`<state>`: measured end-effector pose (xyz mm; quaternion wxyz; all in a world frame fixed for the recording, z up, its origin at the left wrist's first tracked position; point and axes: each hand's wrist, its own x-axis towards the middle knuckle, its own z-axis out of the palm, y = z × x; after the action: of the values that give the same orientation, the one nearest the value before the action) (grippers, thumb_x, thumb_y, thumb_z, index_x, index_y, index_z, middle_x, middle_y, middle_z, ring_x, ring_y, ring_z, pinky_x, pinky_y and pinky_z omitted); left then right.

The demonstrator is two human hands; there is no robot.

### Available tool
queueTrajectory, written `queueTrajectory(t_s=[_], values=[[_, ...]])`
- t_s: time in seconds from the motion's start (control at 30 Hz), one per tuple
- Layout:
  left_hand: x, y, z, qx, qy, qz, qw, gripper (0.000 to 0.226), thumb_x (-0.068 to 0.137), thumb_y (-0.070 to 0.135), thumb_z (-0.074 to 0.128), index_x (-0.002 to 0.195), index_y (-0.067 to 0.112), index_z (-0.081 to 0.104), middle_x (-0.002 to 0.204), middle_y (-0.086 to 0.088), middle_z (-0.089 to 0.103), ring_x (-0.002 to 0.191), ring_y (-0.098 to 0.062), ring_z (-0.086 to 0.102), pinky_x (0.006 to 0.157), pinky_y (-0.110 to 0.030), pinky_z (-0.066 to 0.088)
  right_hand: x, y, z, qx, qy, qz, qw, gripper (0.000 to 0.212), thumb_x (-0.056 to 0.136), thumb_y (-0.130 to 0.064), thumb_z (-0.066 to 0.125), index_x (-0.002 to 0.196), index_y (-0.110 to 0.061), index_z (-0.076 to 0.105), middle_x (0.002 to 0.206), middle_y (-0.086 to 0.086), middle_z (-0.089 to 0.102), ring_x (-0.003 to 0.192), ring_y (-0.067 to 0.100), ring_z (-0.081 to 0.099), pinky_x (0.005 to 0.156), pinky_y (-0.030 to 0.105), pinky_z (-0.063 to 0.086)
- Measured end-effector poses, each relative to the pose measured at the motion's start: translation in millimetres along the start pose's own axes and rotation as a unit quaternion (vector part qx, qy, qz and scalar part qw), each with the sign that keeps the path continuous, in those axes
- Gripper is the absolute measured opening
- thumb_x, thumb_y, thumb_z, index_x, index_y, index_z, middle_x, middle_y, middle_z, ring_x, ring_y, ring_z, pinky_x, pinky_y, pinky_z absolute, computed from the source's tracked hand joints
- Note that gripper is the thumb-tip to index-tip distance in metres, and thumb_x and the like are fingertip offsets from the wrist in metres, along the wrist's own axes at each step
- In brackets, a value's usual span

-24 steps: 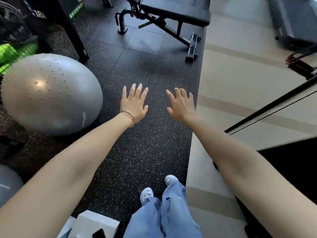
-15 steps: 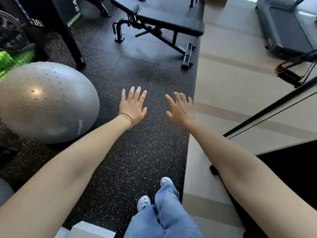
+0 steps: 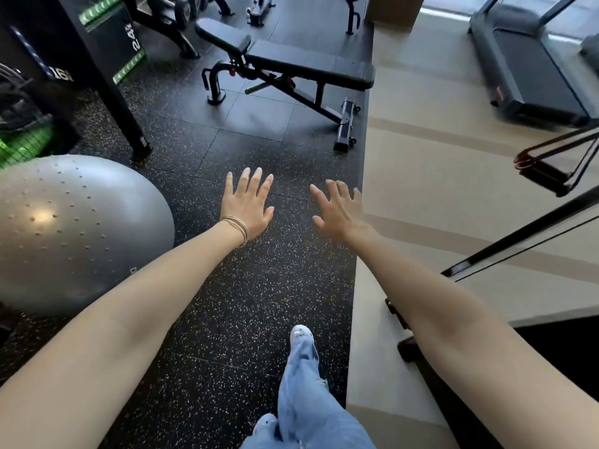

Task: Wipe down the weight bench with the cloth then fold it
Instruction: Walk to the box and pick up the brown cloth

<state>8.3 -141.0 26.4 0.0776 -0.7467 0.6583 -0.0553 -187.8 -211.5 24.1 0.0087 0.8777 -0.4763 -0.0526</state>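
A black padded weight bench [image 3: 301, 64] stands on the speckled rubber floor ahead, its pad flat on a black steel frame with small wheels at the right end. My left hand [image 3: 248, 205], with thin bracelets at the wrist, is stretched out in front of me, fingers straight and spread, holding nothing. Beside it my right hand [image 3: 337, 210] is held out the same way, fingers spread and empty. Both hands hover well short of the bench. No cloth is in view.
A large grey exercise ball [image 3: 71, 228] sits at my left. A black rack post [image 3: 120, 102] and plyo box [image 3: 107, 37] stand at the back left. A treadmill [image 3: 531, 63] is at the back right on the beige floor. A dark bar [image 3: 518, 238] crosses at right.
I have stepped forward and the view has tilted up, so the whole bench now shows. Both hands stay outstretched and spread, holding nothing.
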Motion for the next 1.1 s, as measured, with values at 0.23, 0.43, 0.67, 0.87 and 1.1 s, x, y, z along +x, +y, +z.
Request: queueTrajectory(t_s=[0.23,0.43,0.67,0.87,1.1], values=[[97.0,4.8,-19.2,0.01,0.002,-0.006,1.0,0.069,0.095,0.051,0.026,0.151,0.021,-0.001,0.158,-0.005,0.003,0.145,-0.026,0.003,0.115,-0.053,0.003,89.7,49.5,-23.8,0.003,0.006,-0.007,1.0,0.071,0.091,-0.044,0.05,0.149,-0.028,0.013,0.154,0.012,0.015,0.142,0.032,0.012,0.111,0.058,0.017],[167.5,2.5,-36.7,0.003,0.019,-0.027,0.999,0.069,0.095,0.051,0.027,0.151,0.021,0.001,0.158,-0.005,0.004,0.145,-0.026,0.004,0.115,-0.053,0.004,158.0,84.7,-43.3,-0.004,0.029,-0.019,0.999,0.071,0.091,-0.046,0.049,0.149,-0.028,0.013,0.154,0.012,0.015,0.142,0.032,0.012,0.111,0.058,0.017],[221.4,-7.4,-27.1,-0.011,0.008,-0.035,0.999,0.068,0.095,0.05,0.027,0.151,0.021,0.001,0.158,-0.005,0.004,0.145,-0.026,0.004,0.115,-0.052,0.004,210.7,99.0,-34.8,-0.004,0.015,-0.024,1.0,0.071,0.091,-0.045,0.051,0.149,-0.028,0.014,0.153,0.012,0.016,0.141,0.033,0.013,0.111,0.059,0.018],[278.0,-38.7,-8.4,-0.012,-0.012,-0.037,0.999,0.067,0.096,0.051,0.024,0.151,0.022,0.0,0.159,-0.004,0.004,0.145,-0.026,0.004,0.116,-0.052,0.004,276.4,97.7,-31.9,-0.014,0.003,-0.025,1.0,0.07,0.091,-0.045,0.049,0.149,-0.028,0.013,0.154,0.012,0.014,0.141,0.033,0.013,0.111,0.058,0.018],[378.1,-108.3,-5.8,-0.034,-0.008,-0.026,0.999,0.067,0.096,0.051,0.025,0.151,0.021,0.001,0.159,-0.005,0.003,0.145,-0.026,0.003,0.117,-0.05,0.007,390.4,78.4,-58.2,0.001,0.022,-0.018,1.0,0.069,0.092,-0.045,0.049,0.149,-0.027,0.015,0.154,0.012,0.014,0.142,0.032,0.013,0.112,0.058,0.017]])
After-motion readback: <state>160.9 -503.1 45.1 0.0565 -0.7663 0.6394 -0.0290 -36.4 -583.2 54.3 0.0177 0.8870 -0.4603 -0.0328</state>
